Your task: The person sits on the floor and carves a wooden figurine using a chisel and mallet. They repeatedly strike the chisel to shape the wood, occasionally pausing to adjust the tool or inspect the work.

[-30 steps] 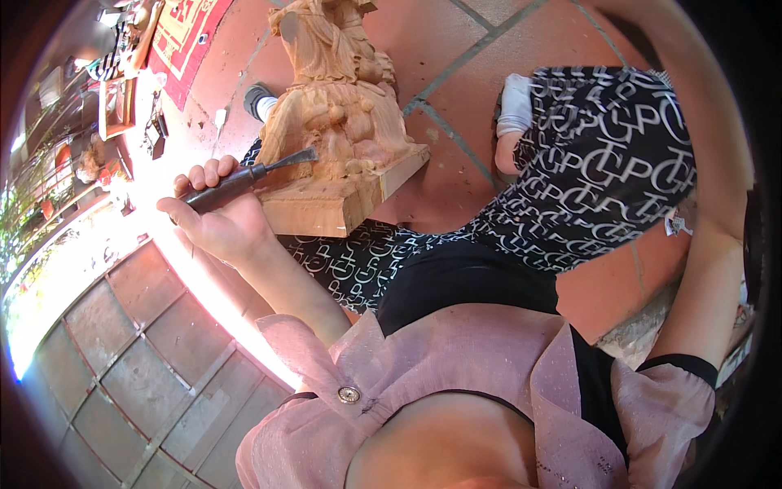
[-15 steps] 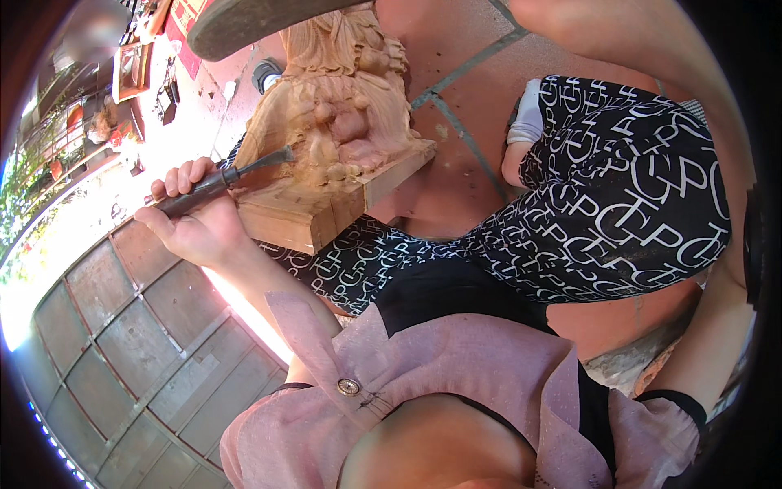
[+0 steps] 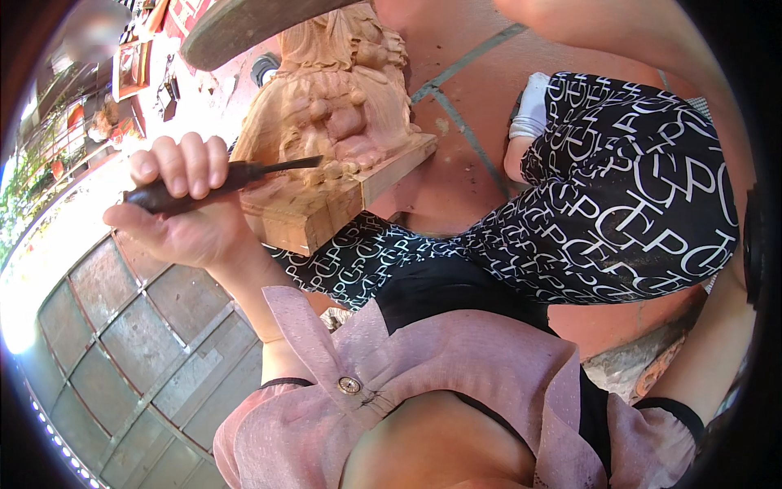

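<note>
Wood, pale and freshly cut: the carved figure sits on its square block base, propped against the person's patterned trouser leg. Dark chisel lies level, its tip touching the carving just above the base's top edge. Left hand is wrapped right round the handle, fingers curled tight over the top, thumb underneath. Right hand is out of view; only the raised arm crosses the upper right. A dark mallet head hangs above the figure. Red tiled floor lies open beyond the block; grey paving spreads at lower left.
</note>
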